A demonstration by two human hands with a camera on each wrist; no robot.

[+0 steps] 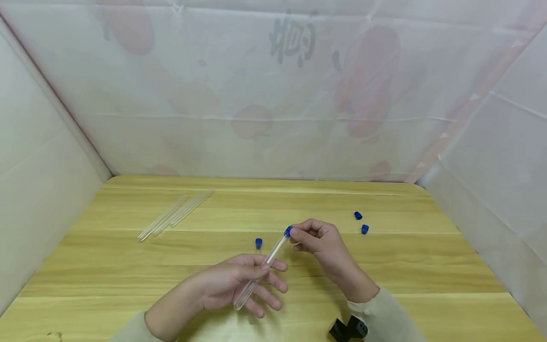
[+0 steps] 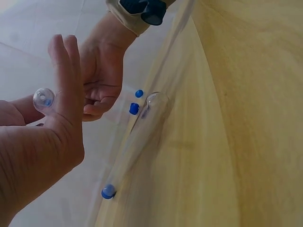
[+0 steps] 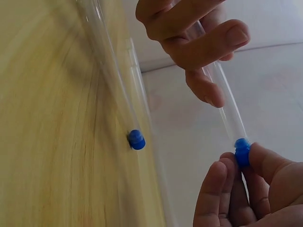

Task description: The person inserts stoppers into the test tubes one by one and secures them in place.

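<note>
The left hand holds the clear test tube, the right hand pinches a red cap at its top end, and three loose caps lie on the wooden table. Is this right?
Not quite: the cap is blue, not red, as the right wrist view shows. The rest stands: the left hand holds the clear test tube, the right hand pinches the cap, and three loose caps lie on the wooden table.

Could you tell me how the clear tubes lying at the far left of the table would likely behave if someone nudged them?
The spare tubes are round, smooth and lie flat on the table, so they would probably roll. They look thin-walled and rigid, perhaps breakable, and likely light.
</note>
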